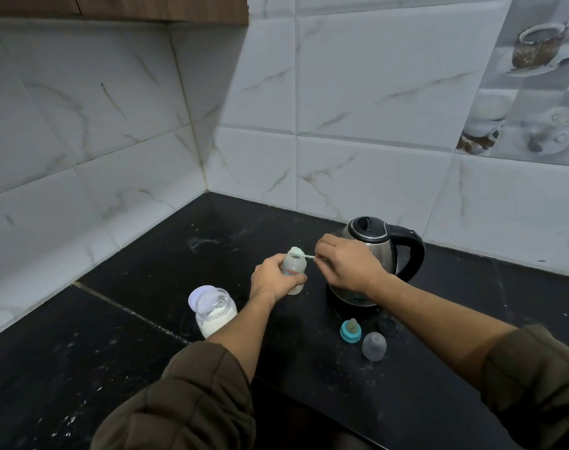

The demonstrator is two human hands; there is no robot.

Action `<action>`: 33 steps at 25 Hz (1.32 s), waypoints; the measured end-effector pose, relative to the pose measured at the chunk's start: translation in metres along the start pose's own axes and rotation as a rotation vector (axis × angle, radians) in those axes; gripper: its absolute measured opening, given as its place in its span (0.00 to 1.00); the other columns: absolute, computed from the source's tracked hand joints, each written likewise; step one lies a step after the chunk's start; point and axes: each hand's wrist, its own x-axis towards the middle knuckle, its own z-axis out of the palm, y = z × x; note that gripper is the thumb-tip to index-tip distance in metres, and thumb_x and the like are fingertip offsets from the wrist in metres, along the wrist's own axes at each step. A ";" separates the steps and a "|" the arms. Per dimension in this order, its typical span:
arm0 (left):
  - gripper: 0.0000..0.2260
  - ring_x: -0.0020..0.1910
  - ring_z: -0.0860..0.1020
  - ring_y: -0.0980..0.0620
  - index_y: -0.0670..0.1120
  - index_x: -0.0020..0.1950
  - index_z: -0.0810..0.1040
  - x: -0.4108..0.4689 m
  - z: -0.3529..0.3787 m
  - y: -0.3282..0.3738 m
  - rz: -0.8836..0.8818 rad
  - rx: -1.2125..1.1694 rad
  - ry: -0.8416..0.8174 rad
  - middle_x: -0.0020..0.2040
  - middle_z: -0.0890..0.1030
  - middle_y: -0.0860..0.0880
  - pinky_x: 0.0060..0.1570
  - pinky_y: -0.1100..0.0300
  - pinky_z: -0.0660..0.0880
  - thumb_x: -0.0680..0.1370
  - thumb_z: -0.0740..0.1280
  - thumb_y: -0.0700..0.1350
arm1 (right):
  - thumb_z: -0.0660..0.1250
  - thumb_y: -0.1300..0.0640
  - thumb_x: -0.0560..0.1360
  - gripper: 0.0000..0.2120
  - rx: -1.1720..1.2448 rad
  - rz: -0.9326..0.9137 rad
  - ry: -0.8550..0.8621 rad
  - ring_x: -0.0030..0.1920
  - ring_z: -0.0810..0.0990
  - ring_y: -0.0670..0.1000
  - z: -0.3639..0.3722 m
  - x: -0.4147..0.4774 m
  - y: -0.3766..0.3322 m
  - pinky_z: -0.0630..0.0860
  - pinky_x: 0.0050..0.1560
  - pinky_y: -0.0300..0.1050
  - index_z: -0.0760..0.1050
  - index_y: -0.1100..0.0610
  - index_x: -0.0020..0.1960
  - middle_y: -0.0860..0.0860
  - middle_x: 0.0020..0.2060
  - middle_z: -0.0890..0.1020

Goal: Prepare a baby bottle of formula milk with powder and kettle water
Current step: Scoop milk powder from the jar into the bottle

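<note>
The scoop [301, 254] is pinched by the right hand [348, 267], handle level, bowl over the mouth of the bottle [294, 271], which is clasped upright by the left hand [271, 280].

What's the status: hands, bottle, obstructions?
Left hand grips small translucent baby bottle. Right hand tips white plastic scoop at its mouth. Nothing blocking.

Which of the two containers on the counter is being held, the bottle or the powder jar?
The baby bottle: the left hand grips it, while the powder jar stands untouched nearer the camera, lid off.
</note>
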 end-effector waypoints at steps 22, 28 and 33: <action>0.20 0.48 0.83 0.55 0.55 0.48 0.83 -0.027 0.016 -0.046 -0.104 0.016 -0.135 0.45 0.86 0.57 0.55 0.52 0.80 0.59 0.81 0.57 | 0.68 0.50 0.74 0.06 0.359 0.347 0.036 0.42 0.81 0.49 0.000 -0.005 -0.003 0.80 0.46 0.52 0.81 0.52 0.42 0.45 0.40 0.82; 0.21 0.51 0.83 0.55 0.56 0.53 0.84 -0.032 0.028 -0.061 -0.082 0.017 -0.179 0.47 0.86 0.57 0.59 0.52 0.79 0.61 0.82 0.55 | 0.75 0.59 0.75 0.03 0.565 0.610 -0.166 0.36 0.81 0.46 0.007 0.009 -0.018 0.81 0.46 0.44 0.85 0.57 0.42 0.49 0.40 0.86; 0.41 0.63 0.80 0.52 0.53 0.71 0.78 -0.029 0.022 -0.056 -0.114 0.056 -0.251 0.61 0.84 0.54 0.67 0.51 0.75 0.59 0.85 0.57 | 0.75 0.59 0.75 0.04 0.694 0.731 -0.217 0.34 0.83 0.52 0.010 0.021 -0.018 0.87 0.44 0.56 0.86 0.55 0.41 0.57 0.38 0.87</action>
